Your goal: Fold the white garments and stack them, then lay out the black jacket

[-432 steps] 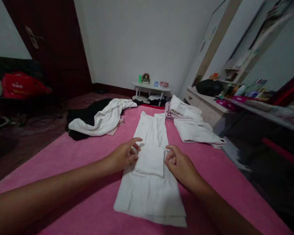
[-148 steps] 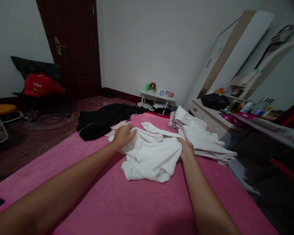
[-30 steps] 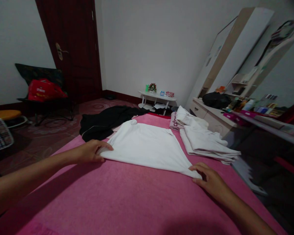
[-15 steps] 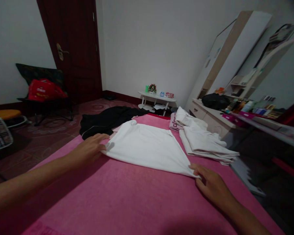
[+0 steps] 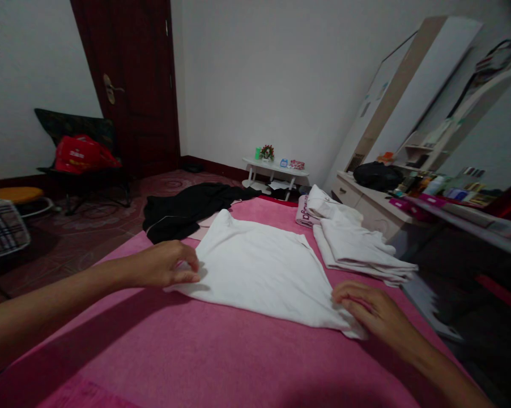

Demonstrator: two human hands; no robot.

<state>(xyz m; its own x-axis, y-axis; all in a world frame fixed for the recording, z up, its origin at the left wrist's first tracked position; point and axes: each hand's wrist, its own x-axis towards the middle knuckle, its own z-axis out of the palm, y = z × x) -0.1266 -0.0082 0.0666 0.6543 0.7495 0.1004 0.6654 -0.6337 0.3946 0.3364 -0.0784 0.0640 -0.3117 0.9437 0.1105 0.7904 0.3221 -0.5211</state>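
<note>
A white garment lies spread flat on the pink bed cover. My left hand pinches its near left corner. At the near right corner, my right hand grips the hem with curled fingers. Both arms reach forward from the bottom of the view.
A stack of folded white clothes lies at the bed's right edge. A black garment and a pale pink piece lie at the far left. Beyond stand a small white table, a dresser, a dark door and a chair with a red bag.
Both hands have pulled the white garment's near edge toward me, and the cloth now lies flatter and closer. My left hand has closed on the corner.
</note>
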